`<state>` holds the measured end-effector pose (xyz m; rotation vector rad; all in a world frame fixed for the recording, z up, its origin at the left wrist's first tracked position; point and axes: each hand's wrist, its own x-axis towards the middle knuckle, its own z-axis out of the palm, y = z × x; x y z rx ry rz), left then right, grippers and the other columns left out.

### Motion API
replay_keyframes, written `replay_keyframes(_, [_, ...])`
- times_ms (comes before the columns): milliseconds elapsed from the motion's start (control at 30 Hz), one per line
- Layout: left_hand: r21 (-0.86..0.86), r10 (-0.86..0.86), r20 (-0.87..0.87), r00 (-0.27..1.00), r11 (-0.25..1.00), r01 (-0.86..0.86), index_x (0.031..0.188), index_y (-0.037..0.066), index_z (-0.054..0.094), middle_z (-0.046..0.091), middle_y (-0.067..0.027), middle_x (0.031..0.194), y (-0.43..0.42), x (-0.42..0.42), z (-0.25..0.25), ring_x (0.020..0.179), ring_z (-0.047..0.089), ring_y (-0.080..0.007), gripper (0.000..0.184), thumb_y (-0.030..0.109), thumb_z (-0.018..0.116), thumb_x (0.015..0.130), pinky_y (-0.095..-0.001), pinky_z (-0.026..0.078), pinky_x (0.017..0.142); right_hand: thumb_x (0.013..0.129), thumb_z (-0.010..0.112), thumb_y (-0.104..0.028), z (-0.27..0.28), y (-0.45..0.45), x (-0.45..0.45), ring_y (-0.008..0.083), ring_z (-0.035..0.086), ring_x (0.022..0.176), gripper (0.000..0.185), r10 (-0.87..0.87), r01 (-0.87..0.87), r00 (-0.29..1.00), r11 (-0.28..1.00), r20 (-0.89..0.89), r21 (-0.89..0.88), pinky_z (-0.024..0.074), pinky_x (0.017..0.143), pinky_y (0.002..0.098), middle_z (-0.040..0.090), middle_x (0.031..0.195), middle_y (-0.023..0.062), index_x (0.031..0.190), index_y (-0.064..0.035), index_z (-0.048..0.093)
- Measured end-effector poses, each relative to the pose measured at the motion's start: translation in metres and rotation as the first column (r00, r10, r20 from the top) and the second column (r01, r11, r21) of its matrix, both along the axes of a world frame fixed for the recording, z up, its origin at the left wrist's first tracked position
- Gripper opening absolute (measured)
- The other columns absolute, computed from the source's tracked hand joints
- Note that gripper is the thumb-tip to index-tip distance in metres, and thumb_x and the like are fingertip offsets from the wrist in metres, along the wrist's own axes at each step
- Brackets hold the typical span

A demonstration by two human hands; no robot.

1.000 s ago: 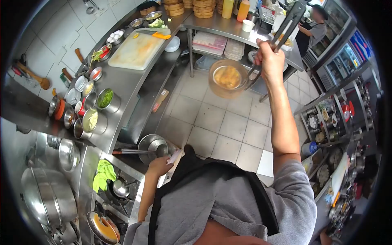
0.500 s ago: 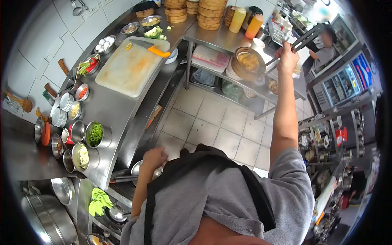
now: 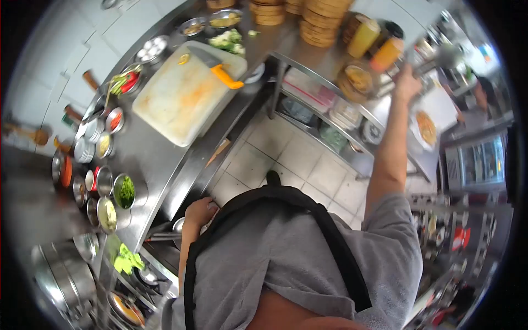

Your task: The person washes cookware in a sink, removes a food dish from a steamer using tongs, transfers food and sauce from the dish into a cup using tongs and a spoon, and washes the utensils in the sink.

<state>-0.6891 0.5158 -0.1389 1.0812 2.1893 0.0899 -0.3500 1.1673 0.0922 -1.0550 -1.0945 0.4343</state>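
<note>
My right hand (image 3: 407,86) reaches out over the far counter, fingers closed around a long grey metal tool (image 3: 388,87) that looks like tongs; motion blurs it. At the tool's lower left end is a round brownish bowl (image 3: 358,81) with yellowish food, by the counter's edge. Whether the bowl is gripped or resting there I cannot make out. Low beside my apron, my left hand (image 3: 200,211) hangs with loosely curled fingers and nothing visible in it. A metal pan (image 3: 179,225) lies just below and left of it, partly hidden.
A cutting board (image 3: 176,104) with an orange-handled knife (image 3: 227,77) lies on the left counter, among bowls of ingredients. Bamboo steamers (image 3: 324,22) and sauce bottles (image 3: 364,38) stand at the back. A plate of food (image 3: 425,128) sits at right. Another person (image 3: 484,93) stands beyond.
My view has turned, shifting the surroundings. My right hand and the tool have moved away and slightly right, with the bowl now nearer the bottles. A plate of food shows at right.
</note>
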Motion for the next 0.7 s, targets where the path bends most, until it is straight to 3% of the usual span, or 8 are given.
replay_keyframes(100, [-0.009, 0.051, 0.023, 0.998, 0.999, -0.051, 0.123, 0.009, 0.064, 0.071, -0.0146, 0.112, 0.037, 0.008, 0.03, 0.107, 0.066, -0.0347, 0.049, 0.041, 0.063, 0.086, -0.0456, 0.052, 0.091, 0.09, 0.06, -0.053, -0.032, 0.057, 0.02, 0.0284, 0.068, 0.063, 0.054, -0.219, 0.311, 0.782, 0.949, 0.583, -0.06, 0.0516, 0.055, 0.0439, 0.07, 0.079, 0.0213, 0.092, -0.0008, 0.073])
replay_keyframes(200, [0.045, 0.077, -0.1, 0.992, 0.996, -0.072, 0.114, 0.01, 0.066, 0.069, -0.019, 0.11, 0.063, 0.01, 0.032, 0.104, 0.065, -0.0383, 0.041, 0.04, 0.059, 0.087, -0.0477, 0.052, 0.091, 0.093, 0.062, -0.038, -0.067, 0.111, 0.044, 0.0269, 0.071, 0.077, 0.039, -0.194, 0.374, 0.038, 0.913, 0.98, 0.166, 0.0555, 0.065, 0.04, 0.073, 0.086, 0.0157, 0.12, -0.01, 0.066])
replay_keyframes(233, [0.018, 0.084, -0.086, 0.993, 0.996, -0.083, 0.117, 0.01, 0.066, 0.069, -0.0181, 0.11, 0.073, 0.011, 0.042, 0.107, 0.065, -0.0365, 0.043, 0.041, 0.06, 0.087, -0.0488, 0.051, 0.092, 0.094, 0.059, -0.028, -0.089, 0.146, 0.061, 0.0215, 0.07, 0.075, 0.036, -0.325, 0.3, -0.043, 0.898, 0.945, 0.322, 0.0558, 0.062, 0.0345, 0.072, 0.09, 0.0114, 0.129, -0.0157, 0.058])
replay_keyframes(300, [0.022, 0.097, -0.091, 0.991, 0.995, -0.095, 0.111, 0.009, 0.067, 0.07, -0.0165, 0.106, 0.088, 0.016, 0.053, 0.103, 0.066, -0.0362, 0.042, 0.042, 0.062, 0.087, -0.0485, 0.053, 0.087, 0.096, 0.056, -0.027, -0.102, 0.206, 0.098, 0.0228, 0.07, 0.07, 0.029, -0.496, 0.215, 0.256, 0.866, 0.83, 0.451, 0.0556, 0.059, 0.0366, 0.071, 0.096, 0.0094, 0.122, -0.015, 0.062])
replay_keyframes(367, [-0.013, 0.175, -0.039, 0.984, 0.984, -0.175, 0.112, 0.009, 0.067, 0.07, -0.0153, 0.109, 0.1, 0.022, 0.077, 0.105, 0.066, -0.0349, 0.041, 0.04, 0.063, 0.086, -0.0481, 0.052, 0.089, 0.097, 0.056, -0.031, -0.041, 0.131, 0.044, 0.0243, 0.068, 0.069, 0.028, -0.269, 0.15, 0.8, 0.955, 0.536, 0.255, 0.0555, 0.059, 0.0381, 0.071, 0.09, 0.0123, 0.114, -0.0095, 0.065])
replay_keyframes(433, [-0.044, 0.193, -0.037, 0.98, 0.98, -0.195, 0.114, 0.01, 0.067, 0.069, -0.0152, 0.11, 0.103, 0.025, 0.088, 0.106, 0.066, -0.0346, 0.041, 0.039, 0.062, 0.087, -0.0471, 0.052, 0.091, 0.099, 0.056, -0.035, 0.012, 0.046, -0.005, 0.0258, 0.067, 0.068, 0.034, -0.085, 0.036, 0.966, 0.979, 0.244, 0.198, 0.0554, 0.06, 0.0395, 0.071, 0.084, 0.0153, 0.105, -0.004, 0.069])
replay_keyframes(633, [0.393, 0.29, -0.003, 0.957, 0.881, -0.265, 0.12, 0.008, 0.065, 0.07, -0.0168, 0.103, 0.106, 0.025, 0.152, 0.098, 0.066, -0.0369, 0.044, 0.037, 0.066, 0.087, -0.0463, 0.052, 0.084, 0.102, 0.047, -0.048, 0.068, -0.118, -0.105, 0.0282, 0.064, 0.071, 0.055, 0.143, -0.191, 0.96, 0.963, 0.24, 0.19, 0.0523, 0.058, 0.0412, 0.069, 0.081, 0.0166, 0.099, 0.0009, 0.072])
replay_keyframes(700, [0.561, 0.283, -0.037, 0.958, 0.799, -0.215, 0.124, 0.007, 0.062, 0.068, -0.0173, 0.11, 0.115, 0.021, 0.173, 0.103, 0.064, -0.0365, 0.049, 0.035, 0.07, 0.084, -0.0462, 0.052, 0.086, 0.101, 0.05, -0.041, 0.009, -0.09, -0.133, 0.0254, 0.062, 0.083, 0.042, 0.794, -0.794, 0.6, 0.606, 0.094, -0.048, 0.0531, 0.077, 0.0408, 0.062, 0.085, 0.0123, 0.107, -0.0027, 0.064])
